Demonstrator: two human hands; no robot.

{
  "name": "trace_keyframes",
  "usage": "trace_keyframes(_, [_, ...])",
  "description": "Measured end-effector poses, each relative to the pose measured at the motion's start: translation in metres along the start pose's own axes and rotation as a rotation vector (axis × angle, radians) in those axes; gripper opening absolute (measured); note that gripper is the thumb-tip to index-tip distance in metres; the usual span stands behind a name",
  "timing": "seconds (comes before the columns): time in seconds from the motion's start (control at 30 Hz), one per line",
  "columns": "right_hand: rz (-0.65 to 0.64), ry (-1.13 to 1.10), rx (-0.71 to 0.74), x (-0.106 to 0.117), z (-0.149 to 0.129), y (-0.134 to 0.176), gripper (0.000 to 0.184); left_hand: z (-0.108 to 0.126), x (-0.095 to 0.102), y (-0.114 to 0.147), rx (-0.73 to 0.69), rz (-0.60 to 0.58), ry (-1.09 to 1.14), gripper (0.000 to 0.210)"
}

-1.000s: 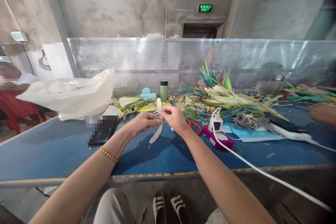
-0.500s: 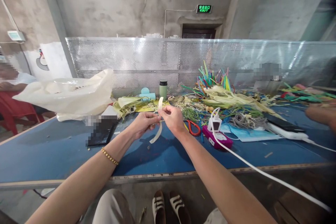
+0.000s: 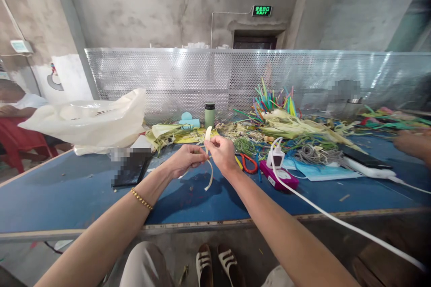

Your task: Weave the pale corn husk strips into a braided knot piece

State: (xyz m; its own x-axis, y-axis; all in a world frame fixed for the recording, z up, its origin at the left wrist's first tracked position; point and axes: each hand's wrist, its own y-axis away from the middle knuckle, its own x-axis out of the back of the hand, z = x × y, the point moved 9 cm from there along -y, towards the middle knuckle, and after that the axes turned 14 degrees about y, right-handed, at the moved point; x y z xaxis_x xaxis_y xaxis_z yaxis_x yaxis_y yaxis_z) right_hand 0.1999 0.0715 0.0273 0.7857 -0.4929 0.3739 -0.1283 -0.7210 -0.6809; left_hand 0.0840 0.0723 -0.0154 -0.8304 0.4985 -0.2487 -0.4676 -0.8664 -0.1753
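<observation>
Head cam: L hand (image 3: 186,160) & R hand (image 3: 222,153), close tog., pinch pale strip (image 3: 208,132) (thin, bendy stuff) over blue table (image 3: 84,197), so slack grip or uneven pull cd drop or split it.

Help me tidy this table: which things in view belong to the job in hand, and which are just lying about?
In the job:
pale strip, held in left hand and right hand
husks, probably

Lying about, seemingly:
bottle
mask
phone
purple box
</observation>
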Motion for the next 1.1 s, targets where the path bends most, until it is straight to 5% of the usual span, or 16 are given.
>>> trace_keyframes(0.3, [-0.047, -0.115, -0.043, -0.002, 0.0, 0.0, 0.024, 0.006, -0.001, 0.003, -0.01, -0.022, 0.059, 0.042])
trace_keyframes(0.53, [-0.02, -0.071, -0.013, -0.001, -0.004, 0.001, 0.025, 0.005, 0.0, 0.003, -0.025, -0.033, -0.052, 0.03])
trace_keyframes(0.73, [-0.128, 0.018, 0.014, -0.01, 0.0, -0.001, 0.026, -0.002, 0.005, 0.001, 0.044, 0.034, -0.026, 0.017])
trace_keyframes(0.87, [0.125, 0.351, 0.147, 0.022, -0.012, -0.006, 0.022, 0.003, 0.028, -0.002, -0.016, 0.221, 0.128, 0.011])
trace_keyframes(0.93, [0.15, 0.421, 0.201, 0.026, -0.019, -0.005, 0.022, 0.004, 0.037, -0.004, -0.037, 0.279, 0.182, 0.009])
trace_keyframes(1.1, [-0.227, 0.194, 0.191, -0.012, -0.02, 0.005, 0.015, 0.004, 0.043, -0.007, -0.067, 0.285, 0.264, 0.009])
